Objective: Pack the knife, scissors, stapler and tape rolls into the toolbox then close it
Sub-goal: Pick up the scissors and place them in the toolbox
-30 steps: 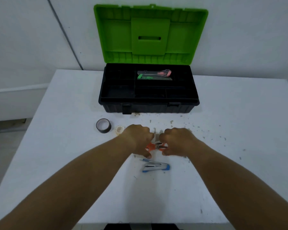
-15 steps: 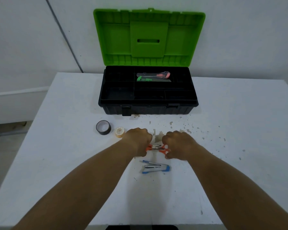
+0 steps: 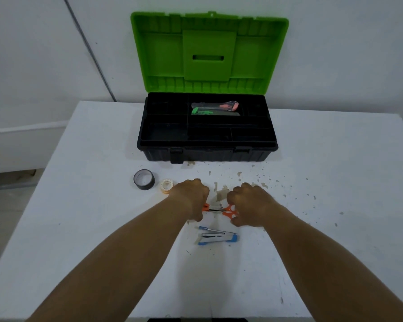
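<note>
Knife (image 3: 215, 108) already inside the open toolbox (image 3: 207, 138); before it, left hand (image 3: 191, 197) and right hand (image 3: 250, 202) both grip the scissors (image 3: 219, 209), with stapler (image 3: 218, 237) and tape rolls (image 3: 153, 182) unpacked.

White table (image 3: 79, 228), speckled top; pale walls (image 3: 33, 66); grey floor (image 3: 0, 217).

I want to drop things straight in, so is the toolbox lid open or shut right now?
Open. The green lid stands upright behind the black toolbox, whose tray compartments are exposed.
</note>
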